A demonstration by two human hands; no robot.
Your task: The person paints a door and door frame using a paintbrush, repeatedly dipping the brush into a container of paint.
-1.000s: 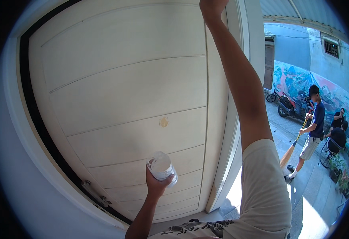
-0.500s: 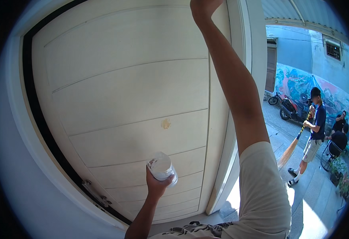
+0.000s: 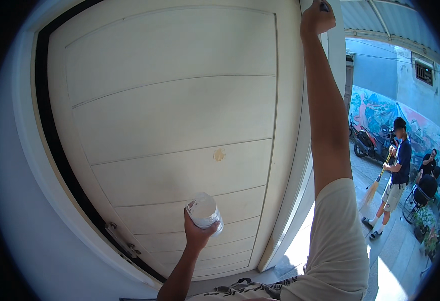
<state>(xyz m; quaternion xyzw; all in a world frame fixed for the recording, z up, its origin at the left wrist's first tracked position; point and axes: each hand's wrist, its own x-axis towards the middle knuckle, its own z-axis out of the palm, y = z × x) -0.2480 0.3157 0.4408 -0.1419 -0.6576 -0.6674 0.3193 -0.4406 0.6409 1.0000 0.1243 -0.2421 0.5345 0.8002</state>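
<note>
In my left hand point(image 3: 198, 235) is a clear plastic tub point(image 3: 203, 209) with white stuff in it, held tilted in front of the door with the fingers wrapped round its side. My right arm reaches high, and my right hand point(image 3: 318, 21) is closed at the top edge of the view, over the white door frame point(image 3: 292, 200). A small dark thing point(image 3: 324, 6) shows in its grip, mostly hidden and cut off by the picture's edge. The cream panelled door point(image 3: 179, 115) fills the middle, with a yellowish worn patch point(image 3: 219, 155) on it.
A metal door handle point(image 3: 122, 239) is at the door's lower left. Outside on the right, a person point(image 3: 400, 155) holds a straw broom point(image 3: 371, 193). Behind are a parked scooter point(image 3: 373, 144), a seated person point(image 3: 428, 163) and potted plants point(image 3: 424, 220).
My right hand has moved rightward and slightly down, from the door's upper edge to over the frame. My left hand and the tub stay nearly in place. Outside, the sweeping person's feet and broom have shifted.
</note>
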